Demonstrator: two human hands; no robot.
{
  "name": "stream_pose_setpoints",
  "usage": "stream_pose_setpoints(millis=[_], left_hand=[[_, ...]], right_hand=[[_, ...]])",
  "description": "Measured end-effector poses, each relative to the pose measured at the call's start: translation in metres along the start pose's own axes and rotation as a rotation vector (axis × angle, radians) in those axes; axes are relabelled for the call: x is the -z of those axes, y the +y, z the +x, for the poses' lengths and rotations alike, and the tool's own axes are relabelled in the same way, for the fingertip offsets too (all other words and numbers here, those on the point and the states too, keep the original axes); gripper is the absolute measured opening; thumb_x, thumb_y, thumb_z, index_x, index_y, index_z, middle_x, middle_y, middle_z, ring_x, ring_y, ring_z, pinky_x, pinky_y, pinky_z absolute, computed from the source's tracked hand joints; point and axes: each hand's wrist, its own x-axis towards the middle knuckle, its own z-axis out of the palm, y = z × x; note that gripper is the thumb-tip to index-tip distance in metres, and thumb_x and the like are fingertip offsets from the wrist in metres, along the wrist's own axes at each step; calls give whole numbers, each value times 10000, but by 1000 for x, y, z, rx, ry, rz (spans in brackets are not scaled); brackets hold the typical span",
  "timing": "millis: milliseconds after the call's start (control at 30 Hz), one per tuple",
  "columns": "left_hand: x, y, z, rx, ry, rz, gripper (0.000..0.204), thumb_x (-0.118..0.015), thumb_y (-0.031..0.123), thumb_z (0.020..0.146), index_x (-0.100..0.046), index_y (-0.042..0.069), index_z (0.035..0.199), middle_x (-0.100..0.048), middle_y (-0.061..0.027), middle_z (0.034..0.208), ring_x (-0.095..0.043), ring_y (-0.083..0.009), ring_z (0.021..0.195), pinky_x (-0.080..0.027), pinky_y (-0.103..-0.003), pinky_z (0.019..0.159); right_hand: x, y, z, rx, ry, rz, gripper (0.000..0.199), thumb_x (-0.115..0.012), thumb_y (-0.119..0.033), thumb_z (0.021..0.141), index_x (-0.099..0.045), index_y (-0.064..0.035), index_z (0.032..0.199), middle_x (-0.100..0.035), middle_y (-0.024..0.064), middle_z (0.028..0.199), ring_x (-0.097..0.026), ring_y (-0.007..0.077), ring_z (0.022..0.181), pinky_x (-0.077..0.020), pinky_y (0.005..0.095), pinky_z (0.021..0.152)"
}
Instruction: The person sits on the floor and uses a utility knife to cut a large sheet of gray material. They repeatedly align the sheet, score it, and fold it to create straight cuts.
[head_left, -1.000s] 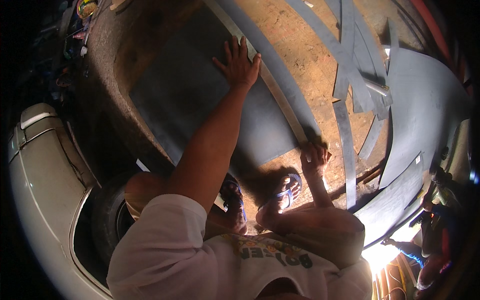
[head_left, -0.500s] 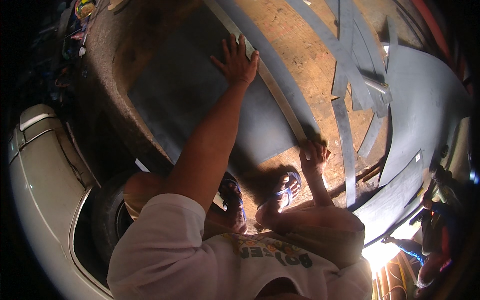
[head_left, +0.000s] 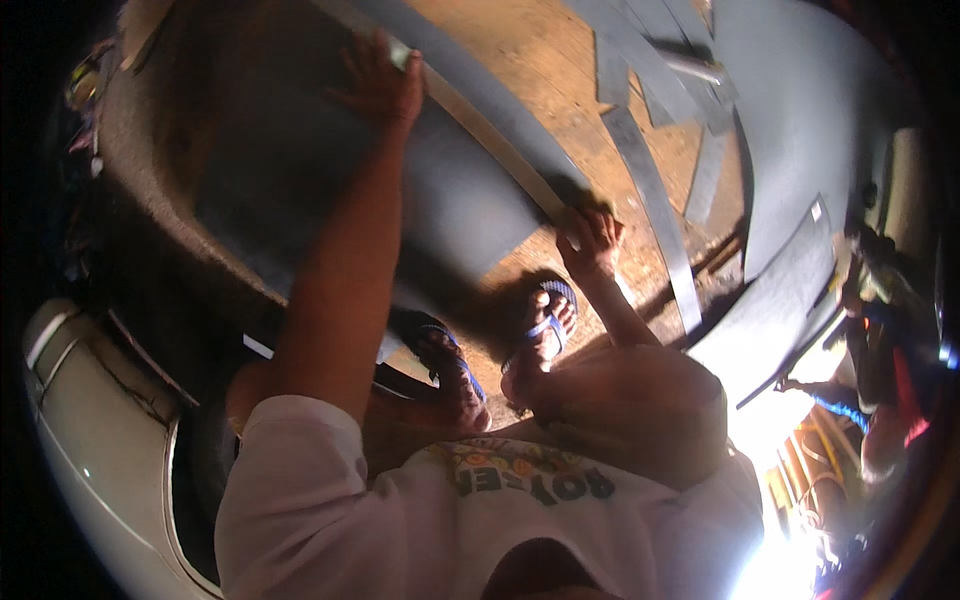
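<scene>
A long flat metal strip, like a straightedge (head_left: 490, 130), lies across a large dark grey sheet (head_left: 460, 190) on a wooden board. My left hand (head_left: 385, 85) presses down near the strip's far part, fingers spread over strip and sheet. At the near end of the strip, by the sheet's corner, my right hand (head_left: 592, 243) has its fingers curled and closed. Something small and dark may be in those fingers, but I cannot make it out. My feet in blue-strapped sandals (head_left: 545, 330) stand just below the sheet's near edge.
Several narrow grey offcut strips (head_left: 645, 190) lie on the board (head_left: 500, 40) to the right. Beyond them stands a larger grey sheet (head_left: 800, 120). A pale car body (head_left: 100, 430) is close at left. Another person (head_left: 880, 400) is at the far right, near a bright light.
My view has shifted, so the board and sheets appear higher and further left. Both hands keep about the same places on the strip.
</scene>
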Motion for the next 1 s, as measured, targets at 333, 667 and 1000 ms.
stream_pose_setpoints(millis=[333, 667, 1000], left_hand=[[16, 5, 2, -32, -90, 64, 783, -319, 725, 1017, -222, 279, 1653, -178, -13, 1733, -130, -289, 1603, -125, -805, 1155], [27, 9, 1, -14, -122, 40, 781, -333, 713, 1022, -228, 264, 1653, -180, -30, 1731, -143, -309, 1597, -124, -797, 1166], [24, 10, 1, -29, -72, 139, 734, -380, 677, 1033, -256, 288, 1643, -229, -40, 1710, -194, -280, 1582, -201, -777, 1145]], right_hand=[[5, -4, 2, -5, 15, 4, 371, -827, -172, 789, -744, -99, 1142, -693, 82, 1088, -645, 280, 1022, -447, 441, 895], [5, -3, 6, 3, 7, 21, 373, -816, -167, 782, -739, -106, 1142, -689, 71, 1086, -639, 277, 1027, -436, 444, 890], [5, -4, 7, -26, 8, 23, 330, -829, -164, 788, -757, -107, 1106, -699, 75, 1065, -655, 280, 1014, -448, 435, 882]])
